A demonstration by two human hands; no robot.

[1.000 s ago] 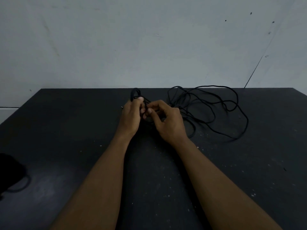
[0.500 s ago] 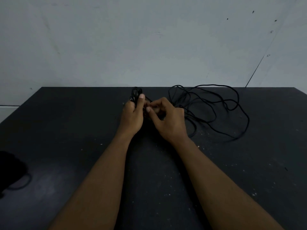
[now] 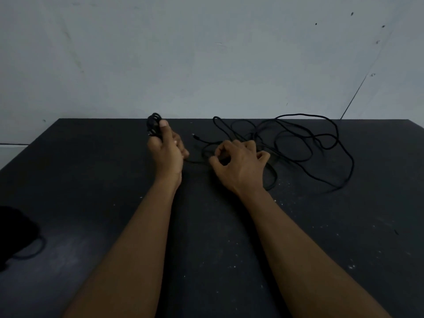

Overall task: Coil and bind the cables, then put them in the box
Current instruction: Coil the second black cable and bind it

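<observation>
A long thin black cable (image 3: 305,143) lies in loose tangled loops on the far right part of the black table (image 3: 91,180). My left hand (image 3: 166,152) grips a small coil of black cable (image 3: 154,125), thumb up against it. A strand runs from that hand across to my right hand (image 3: 238,164), which pinches the cable between thumb and forefinger just above the table. A cable end (image 3: 195,135) lies between the two hands. No box is in view.
A dark bundle with a cord loop (image 3: 16,237) sits at the table's left edge. A pale wall (image 3: 206,53) rises right behind the far edge. White specks dot the tabletop.
My hands, close together before, have moved apart: the left went left and up with the coil, the right went right along the strand.
</observation>
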